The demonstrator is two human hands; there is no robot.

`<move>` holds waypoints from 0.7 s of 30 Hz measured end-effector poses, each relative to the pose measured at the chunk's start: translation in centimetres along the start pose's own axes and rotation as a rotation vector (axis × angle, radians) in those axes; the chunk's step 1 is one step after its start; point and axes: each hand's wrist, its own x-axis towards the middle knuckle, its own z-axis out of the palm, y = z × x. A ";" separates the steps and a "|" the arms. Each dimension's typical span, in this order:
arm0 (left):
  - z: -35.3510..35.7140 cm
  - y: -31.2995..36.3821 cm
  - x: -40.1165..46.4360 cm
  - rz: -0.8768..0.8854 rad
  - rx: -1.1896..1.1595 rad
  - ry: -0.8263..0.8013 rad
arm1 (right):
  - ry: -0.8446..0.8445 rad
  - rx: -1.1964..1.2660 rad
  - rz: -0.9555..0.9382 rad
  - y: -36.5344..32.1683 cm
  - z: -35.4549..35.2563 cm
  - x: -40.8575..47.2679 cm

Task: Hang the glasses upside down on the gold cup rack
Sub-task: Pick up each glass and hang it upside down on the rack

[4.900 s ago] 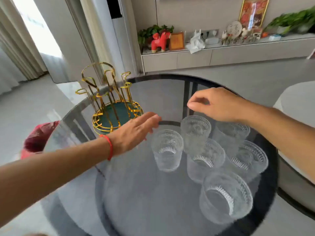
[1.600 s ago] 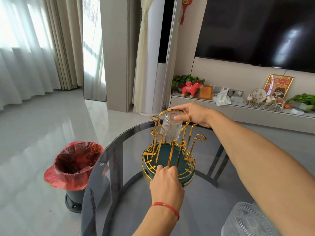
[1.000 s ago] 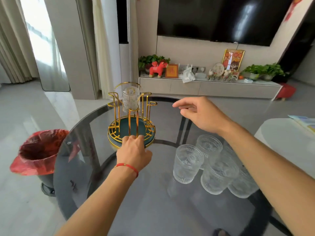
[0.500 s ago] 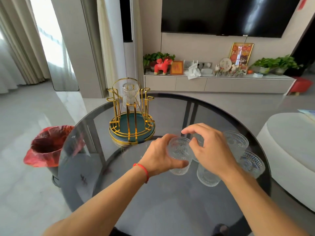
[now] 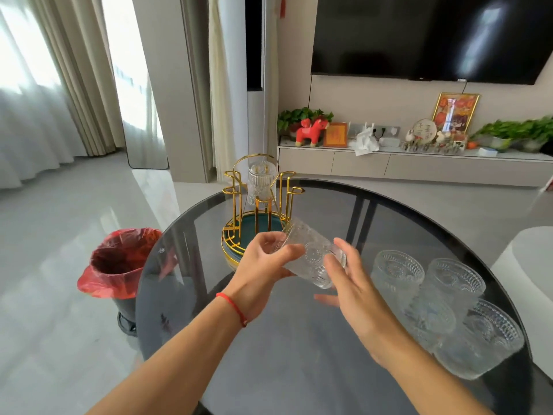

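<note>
Gripping tilted glass point(image 5: 311, 259) w/ left hand point(image 5: 263, 271), fingers curled; right hand point(image 5: 353, 283) open, touching base.

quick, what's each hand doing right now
Left hand: closed on the tilted glass, held above the table.
Right hand: open, fingers spread, touching the same glass near its base but not gripping it.
</note>
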 end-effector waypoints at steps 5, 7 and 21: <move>0.0 0.0 0.3 0.034 -0.032 -0.080 | 0.061 0.465 0.041 -0.2 0.2 1.5; -0.5 0.1 1.0 0.026 0.020 -0.067 | 0.058 0.464 0.006 -0.5 -0.5 1.9; -4.5 -3.6 3.8 0.326 1.336 0.069 | 0.233 0.007 -0.468 -15.7 3.1 13.2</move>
